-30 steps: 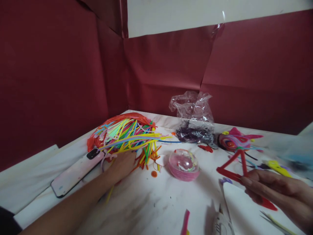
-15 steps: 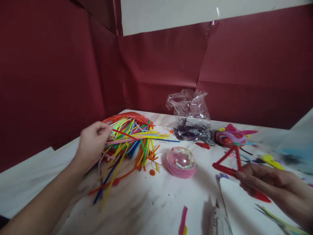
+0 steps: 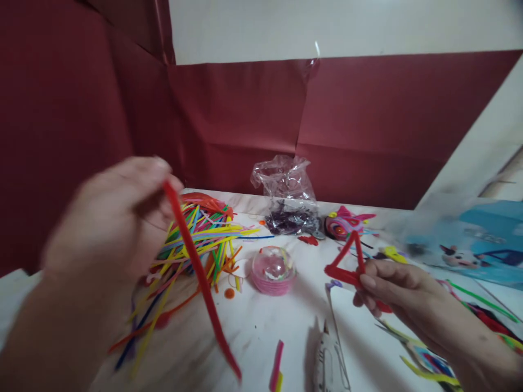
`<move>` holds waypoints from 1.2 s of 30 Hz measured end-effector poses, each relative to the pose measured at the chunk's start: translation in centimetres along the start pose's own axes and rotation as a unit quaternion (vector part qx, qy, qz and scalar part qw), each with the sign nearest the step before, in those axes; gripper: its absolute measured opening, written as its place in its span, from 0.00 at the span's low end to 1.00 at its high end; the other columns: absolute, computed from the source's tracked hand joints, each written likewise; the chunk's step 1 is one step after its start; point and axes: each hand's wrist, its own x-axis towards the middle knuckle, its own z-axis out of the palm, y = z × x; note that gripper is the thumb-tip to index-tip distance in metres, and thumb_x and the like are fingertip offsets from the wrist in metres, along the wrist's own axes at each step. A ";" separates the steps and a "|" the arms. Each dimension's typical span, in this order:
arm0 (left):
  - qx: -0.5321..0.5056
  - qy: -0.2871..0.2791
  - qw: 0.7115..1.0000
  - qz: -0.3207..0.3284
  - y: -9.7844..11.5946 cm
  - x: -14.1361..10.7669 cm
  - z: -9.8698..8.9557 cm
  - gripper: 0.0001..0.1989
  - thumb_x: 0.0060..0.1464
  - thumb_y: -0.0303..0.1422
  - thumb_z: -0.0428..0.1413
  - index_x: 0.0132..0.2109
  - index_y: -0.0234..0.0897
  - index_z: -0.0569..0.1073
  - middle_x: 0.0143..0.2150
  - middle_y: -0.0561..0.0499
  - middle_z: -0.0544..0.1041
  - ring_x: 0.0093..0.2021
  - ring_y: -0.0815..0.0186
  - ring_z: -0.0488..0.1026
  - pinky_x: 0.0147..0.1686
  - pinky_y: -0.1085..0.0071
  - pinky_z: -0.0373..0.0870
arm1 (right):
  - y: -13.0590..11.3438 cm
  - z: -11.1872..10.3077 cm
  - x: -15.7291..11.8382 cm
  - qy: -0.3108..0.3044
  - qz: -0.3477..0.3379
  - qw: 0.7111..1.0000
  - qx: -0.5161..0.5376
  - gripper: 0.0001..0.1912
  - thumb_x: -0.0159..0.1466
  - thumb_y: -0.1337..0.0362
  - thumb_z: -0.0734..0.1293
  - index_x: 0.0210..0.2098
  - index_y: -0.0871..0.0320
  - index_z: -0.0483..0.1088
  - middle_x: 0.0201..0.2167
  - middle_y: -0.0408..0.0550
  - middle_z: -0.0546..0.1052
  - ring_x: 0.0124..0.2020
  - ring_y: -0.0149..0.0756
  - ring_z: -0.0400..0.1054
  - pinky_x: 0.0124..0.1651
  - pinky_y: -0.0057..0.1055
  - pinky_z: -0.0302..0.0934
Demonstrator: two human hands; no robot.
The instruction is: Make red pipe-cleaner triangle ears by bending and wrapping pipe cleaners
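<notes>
Raised close to the camera, my left hand (image 3: pixel 118 218) pinches the top end of a red pipe cleaner (image 3: pixel 200 277), which slants down over the table. My left hand is partly blurred. On the right, my right hand (image 3: pixel 400 299) holds a triangle bent from red pipe cleaner (image 3: pixel 347 267) by its lower right corner. Between the hands stands a clear dome (image 3: pixel 273 264) with pink pipe cleaner wound round its base. Behind my left hand lies a heap of coloured pipe cleaners (image 3: pixel 204 239) with a red plastic bag.
A white glue gun (image 3: pixel 327 359) lies at the front beside a white sheet (image 3: pixel 363 348). Farther back are a clear plastic bag with dark contents (image 3: pixel 290 218) and a pink fish-like craft piece (image 3: pixel 345 220). A blue printed bag (image 3: pixel 482 245) stands at the right.
My left hand has come up and toward the camera, carrying the red pipe cleaner away from the heap. My right hand still holds the triangle. The view has turned rightward.
</notes>
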 end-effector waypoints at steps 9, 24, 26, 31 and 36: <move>-0.244 -0.402 0.793 -0.386 -3.6 -8.8 10.7 0.07 0.40 0.31 0.58 0.30 0.32 0.74 0.21 0.54 0.68 0.19 0.76 0.59 0.20 0.77 0.53 | -0.5 -0.5 -1.0 -0.007 -0.072 0.997 0.026 0.16 0.55 0.54 0.68 0.21 0.60 0.70 0.17 0.44 0.72 0.19 0.29 0.61 0.23 0.25 0.57; -0.270 -0.432 0.748 -0.425 -4.2 -10.8 11.5 0.05 0.44 0.24 0.52 0.28 0.29 0.73 0.24 0.49 0.70 0.25 0.70 0.66 0.28 0.71 0.61 | -0.3 -1.4 -0.2 -0.049 -0.067 0.996 0.032 0.15 0.55 0.57 0.70 0.20 0.61 0.67 0.16 0.42 0.70 0.19 0.27 0.60 0.23 0.24 0.55; -0.286 -0.423 0.747 -0.426 -4.5 -10.7 11.5 0.06 0.48 0.28 0.52 0.26 0.30 0.72 0.24 0.50 0.70 0.24 0.70 0.66 0.27 0.71 0.62 | -0.5 -1.3 -0.1 -0.043 -0.064 0.997 0.015 0.16 0.55 0.56 0.69 0.20 0.61 0.67 0.17 0.42 0.69 0.19 0.27 0.60 0.23 0.24 0.54; -0.221 -0.424 0.801 -0.361 -5.2 -10.2 11.6 0.05 0.46 0.28 0.56 0.25 0.30 0.70 0.21 0.52 0.70 0.20 0.73 0.64 0.23 0.75 0.60 | -0.1 -0.5 0.5 -0.028 -0.052 0.998 0.035 0.18 0.54 0.54 0.69 0.18 0.61 0.66 0.15 0.42 0.68 0.18 0.26 0.59 0.23 0.24 0.54; -0.262 -0.326 0.833 -0.362 -5.5 -9.5 12.0 0.06 0.46 0.27 0.56 0.24 0.32 0.68 0.19 0.54 0.69 0.20 0.75 0.63 0.24 0.77 0.61 | 1.3 2.2 0.9 -0.098 -0.055 0.982 0.153 0.24 0.54 0.50 0.68 0.42 0.61 0.68 0.36 0.51 0.73 0.24 0.30 0.65 0.29 0.29 0.61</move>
